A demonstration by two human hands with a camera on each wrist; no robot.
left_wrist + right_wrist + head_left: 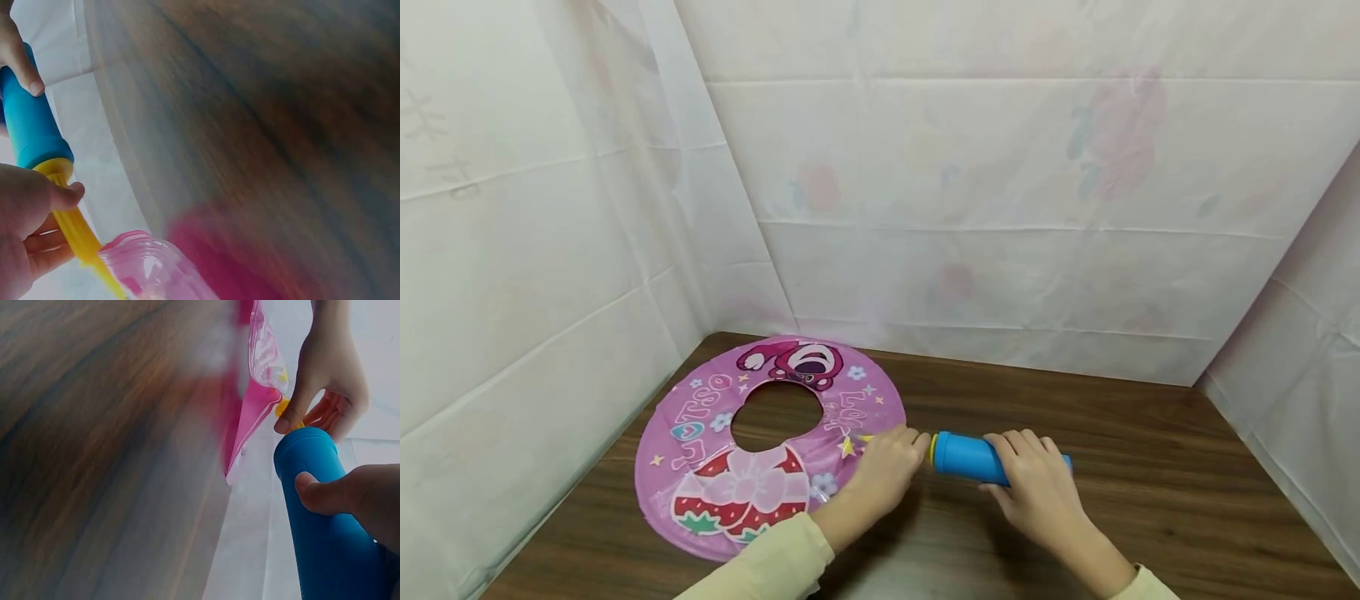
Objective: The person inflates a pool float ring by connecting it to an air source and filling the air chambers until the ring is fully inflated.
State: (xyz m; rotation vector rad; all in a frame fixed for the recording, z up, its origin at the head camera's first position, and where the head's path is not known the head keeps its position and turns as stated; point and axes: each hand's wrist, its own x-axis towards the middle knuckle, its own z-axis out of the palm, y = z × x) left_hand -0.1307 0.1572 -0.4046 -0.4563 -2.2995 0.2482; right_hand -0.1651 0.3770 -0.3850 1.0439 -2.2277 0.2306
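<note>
One blue pump (967,457) points lengthwise leftward at a pink ring (703,433), the left hand (886,465), nearer the ring, gripping the yellow nozzle (75,231), the right hand (1037,487) the barrel (331,544).

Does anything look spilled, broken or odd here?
Nothing looks spilled or broken. The round pink plastic swim ring looks slack and creased, perhaps underfilled; the blue cylindrical plastic pump beside it may explain that.
</note>
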